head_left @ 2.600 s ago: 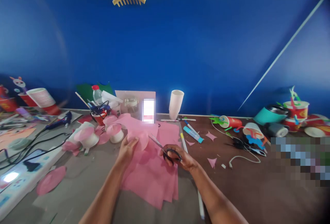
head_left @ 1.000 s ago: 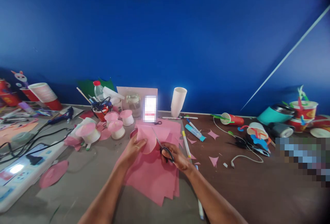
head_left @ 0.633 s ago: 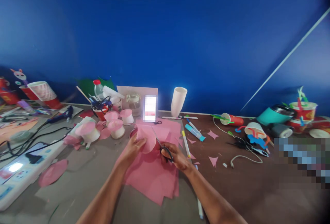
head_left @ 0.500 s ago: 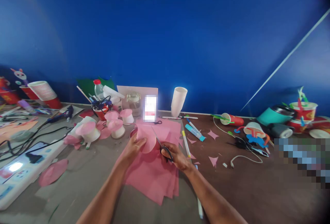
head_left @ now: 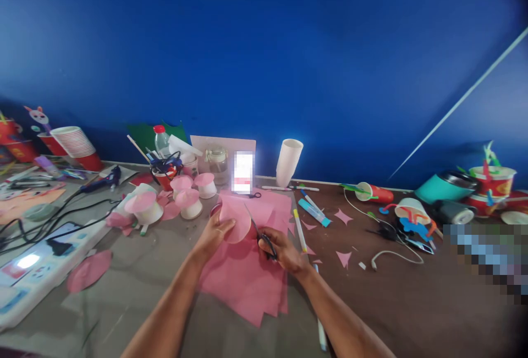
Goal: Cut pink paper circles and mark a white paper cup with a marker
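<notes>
My left hand [head_left: 218, 232] pinches a rounded piece of pink paper [head_left: 239, 225] by its left side, above the sheets. In my right hand [head_left: 281, 249] are black-handled scissors [head_left: 268, 244], their blades pointing up and left beside the round paper's right edge. Beneath both hands lie several large pink sheets [head_left: 247, 286]. Pink offcuts [head_left: 344, 259] are scattered to the right, near a yellow-capped marker [head_left: 300, 230].
White cups with pink tops [head_left: 188, 204] and a white power strip [head_left: 49, 275] are on the left. Stacked white cups [head_left: 287, 161] stand at the back beside a bright phone [head_left: 243, 172]. A teal container [head_left: 446, 186] lies at the right.
The whole view has shifted slightly, so most objects appear a little further right. Both hands keep their holds on the round paper and the scissors.
</notes>
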`<state>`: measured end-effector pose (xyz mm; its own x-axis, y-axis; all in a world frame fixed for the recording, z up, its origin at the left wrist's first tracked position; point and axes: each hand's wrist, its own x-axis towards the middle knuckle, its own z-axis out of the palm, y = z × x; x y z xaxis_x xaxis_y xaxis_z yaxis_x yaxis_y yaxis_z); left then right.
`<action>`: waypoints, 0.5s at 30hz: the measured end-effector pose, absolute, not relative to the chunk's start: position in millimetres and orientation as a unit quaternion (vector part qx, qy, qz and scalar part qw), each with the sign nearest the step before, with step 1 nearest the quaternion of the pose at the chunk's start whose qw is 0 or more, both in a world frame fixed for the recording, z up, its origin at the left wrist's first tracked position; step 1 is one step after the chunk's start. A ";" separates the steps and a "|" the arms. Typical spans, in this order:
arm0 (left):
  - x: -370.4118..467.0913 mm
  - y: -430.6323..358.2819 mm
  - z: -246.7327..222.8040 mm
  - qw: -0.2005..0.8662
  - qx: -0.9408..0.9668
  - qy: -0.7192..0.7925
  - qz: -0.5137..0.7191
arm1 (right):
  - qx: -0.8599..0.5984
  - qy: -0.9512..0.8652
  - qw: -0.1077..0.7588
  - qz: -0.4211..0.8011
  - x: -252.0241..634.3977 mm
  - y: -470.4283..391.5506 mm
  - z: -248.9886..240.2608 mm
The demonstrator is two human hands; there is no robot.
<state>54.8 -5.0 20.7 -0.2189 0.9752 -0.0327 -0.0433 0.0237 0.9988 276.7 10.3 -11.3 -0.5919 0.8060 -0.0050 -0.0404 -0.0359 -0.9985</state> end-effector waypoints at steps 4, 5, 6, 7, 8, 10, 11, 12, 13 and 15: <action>52.2 -4.7 19.4 0.461 0.423 0.557 0.547 | -0.323 -0.611 0.315 0.651 275.7 8.1 -8.4; 51.8 -4.7 19.0 0.461 0.421 0.558 0.547 | -0.324 -0.609 0.315 0.652 275.4 7.5 -7.5; 51.5 -4.9 18.5 0.460 0.419 0.558 0.548 | -0.323 -0.607 0.315 0.654 275.0 7.0 -6.8; 51.2 -4.9 18.1 0.461 0.417 0.559 0.549 | -0.322 -0.606 0.317 0.655 274.7 6.5 -6.2; 50.9 -5.0 17.6 0.463 0.414 0.559 0.549 | -0.321 -0.605 0.318 0.656 274.4 6.2 -5.9; 49.5 -4.7 16.3 0.468 0.404 0.561 0.551 | -0.319 -0.606 0.318 0.656 273.8 5.8 -5.9; 48.4 -4.3 15.4 0.469 0.398 0.562 0.552 | -0.320 -0.607 0.317 0.655 273.5 5.8 -6.2; 47.1 -3.7 14.3 0.470 0.394 0.563 0.554 | -0.320 -0.607 0.317 0.655 273.2 5.8 -6.6; 45.6 -3.0 13.0 0.469 0.389 0.564 0.557 | -0.321 -0.608 0.316 0.654 273.0 5.9 -6.9; 42.1 -1.1 10.0 0.472 0.373 0.556 0.573 | -0.319 -0.609 0.315 0.654 272.7 6.0 -7.3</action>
<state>42.1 -1.1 10.0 -0.2763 0.9562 -0.0968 -0.1254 0.0640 0.9900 272.7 6.0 -7.3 -0.5977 0.8010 -0.0333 -0.0246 -0.0598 -0.9979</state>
